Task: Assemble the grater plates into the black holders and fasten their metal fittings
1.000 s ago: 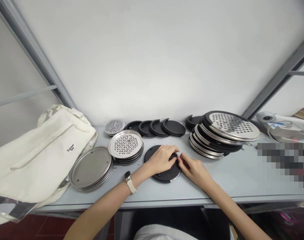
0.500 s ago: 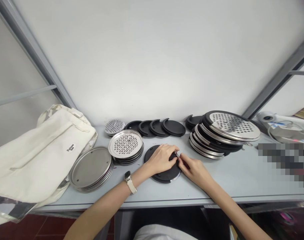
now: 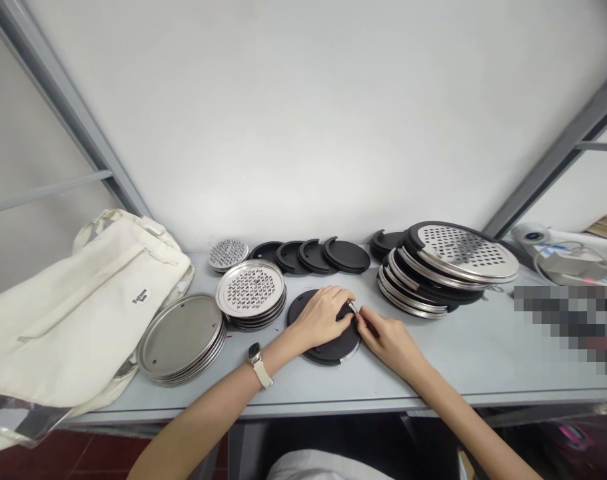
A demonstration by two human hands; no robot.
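In front of me lies a black round disc (image 3: 328, 352) with a strip of shiny metal showing along its lower right edge. My left hand (image 3: 327, 319) rests across it, with the fingers and thumb curled around its upper right edge. My right hand (image 3: 387, 337) is closed in a pinch at that same edge, on a small shiny metal piece (image 3: 353, 307). The fingers partly hide this piece, so its exact shape cannot be made out. Both hands nearly touch at the fingertips.
To the left are stacks of plain metal discs (image 3: 183, 333), metal grater discs (image 3: 250, 290) and smaller grater discs (image 3: 228, 255). Black round holders (image 3: 348, 256) line the wall. A tall pile of large graters (image 3: 463, 252) leans at right. A white bag (image 3: 83, 313) lies far left.
Both hands stay at the disc's upper right edge with small finger movements. The small metal piece between the fingertips shows more plainly than one second ago.
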